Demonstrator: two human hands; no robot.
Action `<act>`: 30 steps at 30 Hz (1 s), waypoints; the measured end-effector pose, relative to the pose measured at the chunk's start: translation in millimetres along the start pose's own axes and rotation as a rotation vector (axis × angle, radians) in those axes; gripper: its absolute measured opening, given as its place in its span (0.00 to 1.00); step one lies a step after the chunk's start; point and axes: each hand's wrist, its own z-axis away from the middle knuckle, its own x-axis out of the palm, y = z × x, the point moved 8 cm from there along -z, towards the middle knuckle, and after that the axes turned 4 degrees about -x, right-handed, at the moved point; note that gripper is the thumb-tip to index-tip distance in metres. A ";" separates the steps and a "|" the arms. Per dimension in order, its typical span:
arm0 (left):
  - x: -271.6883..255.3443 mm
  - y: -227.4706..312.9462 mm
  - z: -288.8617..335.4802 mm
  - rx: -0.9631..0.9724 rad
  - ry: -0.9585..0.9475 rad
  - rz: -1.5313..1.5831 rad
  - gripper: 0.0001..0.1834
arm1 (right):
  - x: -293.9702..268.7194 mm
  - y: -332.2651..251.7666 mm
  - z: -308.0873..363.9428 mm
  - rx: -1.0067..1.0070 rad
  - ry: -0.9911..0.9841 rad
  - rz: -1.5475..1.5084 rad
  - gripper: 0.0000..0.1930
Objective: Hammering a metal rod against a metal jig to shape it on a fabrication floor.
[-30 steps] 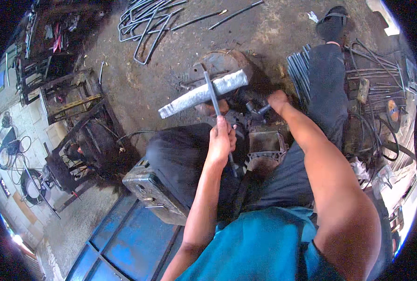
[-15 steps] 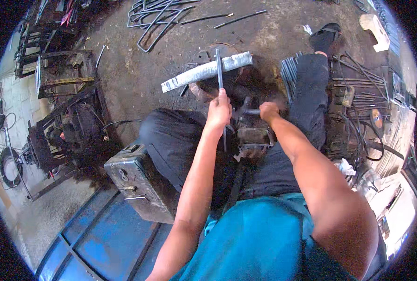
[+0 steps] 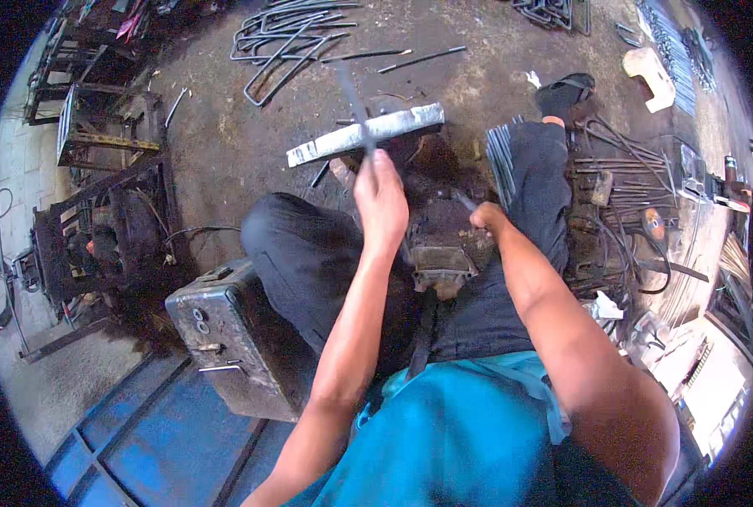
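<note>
My left hand [image 3: 380, 198] is closed round a long grey metal rod [image 3: 355, 101], its thumb lying along it. The rod's upper part is blurred and leans left over a pale, whitish bar [image 3: 398, 125]. My right hand [image 3: 488, 218] is closed on a short grey metal handle [image 3: 463, 199]; what that handle belongs to cannot be made out. Between my legs stands a worn, dark metal block-like fixture [image 3: 446, 260], just below and between the two hands.
A scuffed metal case [image 3: 233, 338] stands by my left leg. Bundled rods [image 3: 502, 160] lie beside my right leg, with more rods and cables [image 3: 626, 190] further right. Bent rod frames [image 3: 288, 38] lie ahead on the floor, and a dark metal frame [image 3: 110, 232] stands left.
The rod in my left hand has tilted with its top to the left. My right hand has dropped slightly, and the handle in it has turned. The view has shifted a little.
</note>
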 end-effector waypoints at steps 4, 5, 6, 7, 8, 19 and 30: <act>-40.8 45.6 31.7 0.631 0.168 -0.361 0.19 | -2.8 -57.6 46.4 -0.073 0.023 0.132 0.13; -21.6 -9.8 2.8 0.251 0.131 -0.482 0.19 | -21.2 -19.7 23.2 -0.154 0.137 0.184 0.13; -28.5 -40.4 -6.7 0.152 0.145 -0.497 0.19 | -18.4 -32.9 26.1 -0.156 0.107 0.277 0.13; -39.4 -61.7 -6.5 0.041 0.162 -0.516 0.19 | -8.8 -44.2 35.3 -0.155 0.067 0.372 0.13; -37.7 -21.9 12.6 0.189 0.148 -0.497 0.19 | -12.4 -54.5 43.4 -0.166 0.074 0.374 0.13; -48.0 -29.7 7.8 0.324 0.074 -0.377 0.27 | 13.9 -61.9 61.4 -0.427 0.042 0.374 0.20; -63.0 -96.4 -14.3 -0.263 0.040 -0.626 0.36 | -14.8 -86.7 125.8 -0.277 0.050 -0.562 0.12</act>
